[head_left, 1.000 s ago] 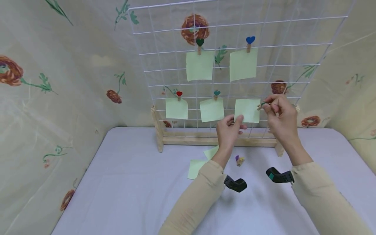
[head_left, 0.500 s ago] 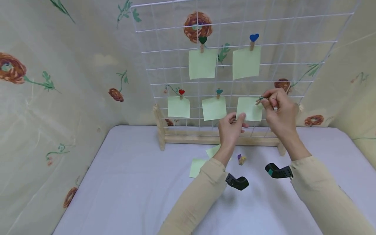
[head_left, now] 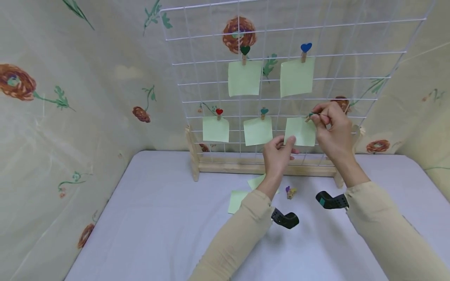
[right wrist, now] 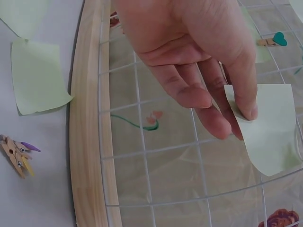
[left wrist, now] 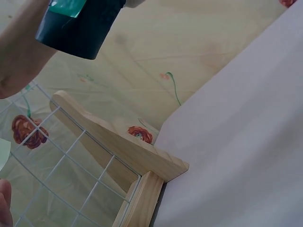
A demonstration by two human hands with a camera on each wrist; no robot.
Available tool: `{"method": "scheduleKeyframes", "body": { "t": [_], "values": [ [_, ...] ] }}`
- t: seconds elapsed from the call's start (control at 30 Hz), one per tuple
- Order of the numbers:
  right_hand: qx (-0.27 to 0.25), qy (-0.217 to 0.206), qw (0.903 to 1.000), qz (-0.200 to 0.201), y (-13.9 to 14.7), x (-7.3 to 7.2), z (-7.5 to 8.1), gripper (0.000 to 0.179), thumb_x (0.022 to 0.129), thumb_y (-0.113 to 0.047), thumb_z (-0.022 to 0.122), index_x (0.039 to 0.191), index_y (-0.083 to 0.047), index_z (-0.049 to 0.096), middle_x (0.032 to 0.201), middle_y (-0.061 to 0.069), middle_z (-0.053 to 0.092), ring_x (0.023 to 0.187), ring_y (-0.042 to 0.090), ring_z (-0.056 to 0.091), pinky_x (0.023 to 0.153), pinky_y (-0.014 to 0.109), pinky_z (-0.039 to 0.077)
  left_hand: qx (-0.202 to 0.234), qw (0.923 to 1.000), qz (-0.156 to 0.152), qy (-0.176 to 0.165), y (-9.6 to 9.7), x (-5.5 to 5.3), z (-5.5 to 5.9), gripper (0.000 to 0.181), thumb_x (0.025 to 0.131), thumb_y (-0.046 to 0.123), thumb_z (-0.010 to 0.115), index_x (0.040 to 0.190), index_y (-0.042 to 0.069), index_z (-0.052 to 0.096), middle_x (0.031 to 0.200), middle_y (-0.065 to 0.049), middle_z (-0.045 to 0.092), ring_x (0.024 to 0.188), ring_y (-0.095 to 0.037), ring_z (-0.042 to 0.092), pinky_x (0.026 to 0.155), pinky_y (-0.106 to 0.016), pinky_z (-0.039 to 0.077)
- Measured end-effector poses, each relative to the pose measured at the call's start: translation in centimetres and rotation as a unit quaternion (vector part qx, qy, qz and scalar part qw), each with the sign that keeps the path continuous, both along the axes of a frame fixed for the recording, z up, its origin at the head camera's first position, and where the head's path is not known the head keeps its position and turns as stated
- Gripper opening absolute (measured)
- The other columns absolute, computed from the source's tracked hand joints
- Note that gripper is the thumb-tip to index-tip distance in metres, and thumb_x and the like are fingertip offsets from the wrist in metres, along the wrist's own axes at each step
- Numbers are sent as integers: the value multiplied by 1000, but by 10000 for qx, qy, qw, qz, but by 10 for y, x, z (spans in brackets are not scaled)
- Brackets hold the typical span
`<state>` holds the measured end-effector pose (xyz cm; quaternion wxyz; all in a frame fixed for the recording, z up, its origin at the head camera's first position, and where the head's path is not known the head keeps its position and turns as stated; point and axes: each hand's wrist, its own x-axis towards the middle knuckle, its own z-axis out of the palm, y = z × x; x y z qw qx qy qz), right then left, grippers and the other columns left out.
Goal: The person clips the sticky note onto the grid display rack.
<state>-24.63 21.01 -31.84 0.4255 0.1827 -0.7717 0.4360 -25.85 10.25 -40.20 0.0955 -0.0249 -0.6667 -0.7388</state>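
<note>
In the head view my left hand (head_left: 279, 158) pinches a pale green paper note (head_left: 300, 132) by its lower left corner, thumb in front, against the white wire grid. My right hand (head_left: 334, 127) pinches a small wooden clothespin (head_left: 308, 118) with a green top between thumb and fingertips, right at the note's upper right edge. In the right wrist view, the left hand (right wrist: 199, 61) has its thumb on the note (right wrist: 274, 127) and its fingers behind. The left wrist view catches only a fingertip (left wrist: 4, 203) and the note's edge (left wrist: 4, 153).
Other notes hang on the grid from heart-topped clothespins: red (head_left: 219, 112), teal (head_left: 264, 111), dark green (head_left: 245, 50) and blue (head_left: 306, 47). Loose notes (head_left: 237, 201) and clothespins with purple and yellow tops (head_left: 290, 192) lie on the table before the wooden base (head_left: 232, 168).
My right hand has brought the clothespin up and slightly left, from beside the note's right edge to its top edge. The left hand keeps its pinch on the note; the view has shifted slightly.
</note>
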Motion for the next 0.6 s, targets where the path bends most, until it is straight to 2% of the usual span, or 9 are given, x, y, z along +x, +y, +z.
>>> {"method": "scheduleKeyframes", "body": {
  "t": [0.1,0.3,0.4,0.5,0.6],
  "values": [
    [-35,-7,10000,-10,-2,1,0,36,82,15,60,64,6,30,88,20,58,84,2,51,66,14,30,71,10000,-27,4,0,1,0,18,89,30,65,93,13,69,74,-10,72,56,-12,66,52,-24,54],
    [-31,-59,9999,-79,2,-8,-7,38,83,14,60,63,5,29,88,15,58,83,12,52,64,15,30,124,9999,-14,-109,-2,1,-1,17,89,29,65,96,14,69,79,-13,72,67,-28,70,54,-28,55],
    [-8,-76,9999,-151,4,-11,-11,40,82,14,60,61,4,28,88,15,59,83,9,52,64,14,30,125,9998,-24,-174,-3,1,-3,16,88,29,66,96,15,70,81,-14,72,68,-27,71,54,-26,55],
    [35,6,9999,-149,4,-10,-9,41,82,15,60,59,3,27,88,17,59,83,5,51,65,14,29,192,9996,-65,-179,-3,0,-3,16,88,29,66,94,15,70,80,-14,72,65,-26,70,54,-29,56],
    [121,100,9998,-88,3,-9,-3,43,82,15,58,58,2,26,89,19,60,82,7,51,66,14,28,233,9996,-50,-146,-2,-2,-1,15,87,30,67,91,15,70,76,-10,72,58,-20,68,57,-35,57]
  ]
}}
